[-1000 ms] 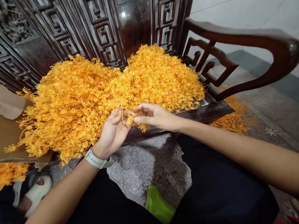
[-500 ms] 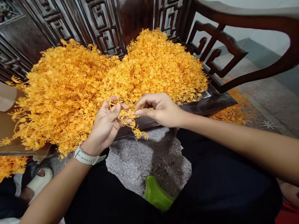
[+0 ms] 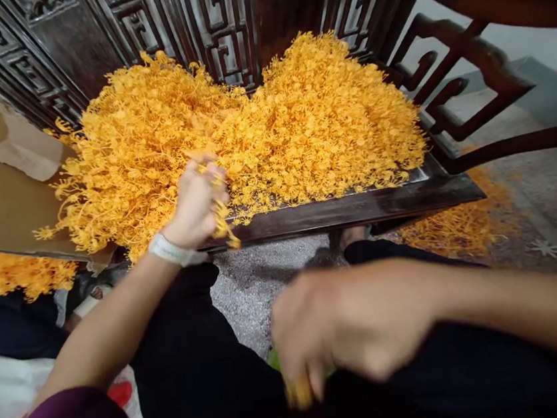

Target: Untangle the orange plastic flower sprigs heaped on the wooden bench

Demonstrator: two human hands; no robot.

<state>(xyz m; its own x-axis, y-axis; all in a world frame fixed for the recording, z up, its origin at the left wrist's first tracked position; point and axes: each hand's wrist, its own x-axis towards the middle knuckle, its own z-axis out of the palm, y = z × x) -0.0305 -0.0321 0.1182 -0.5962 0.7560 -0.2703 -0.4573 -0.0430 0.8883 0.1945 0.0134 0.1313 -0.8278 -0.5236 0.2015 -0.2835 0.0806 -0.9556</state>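
My left hand (image 3: 192, 202), with a pale watch strap at the wrist, is closed around a yellow plastic flower sprig (image 3: 222, 223) at the front of the heap. The sprig's end hangs below the fingers. Blurred by motion, my right hand (image 3: 341, 319) is over my lap, its fingers bent down around a small yellow plastic piece (image 3: 300, 392) whose shape is smeared. A big heap of yellow plastic flower sprigs (image 3: 324, 123) covers the dark wooden bench (image 3: 353, 206) just past my left hand.
To the left stands an open cardboard box (image 3: 11, 202), with more orange sprigs (image 3: 24, 273) below it. A carved armrest (image 3: 488, 64) bounds the bench on the right. Orange pieces (image 3: 456, 222) lie on the floor there. Something green (image 3: 274, 358) shows partly behind my right hand.
My right hand has left the sprig at my left hand and come down and toward me with a small yellow piece. My left fingers have closed, and the view has shifted.
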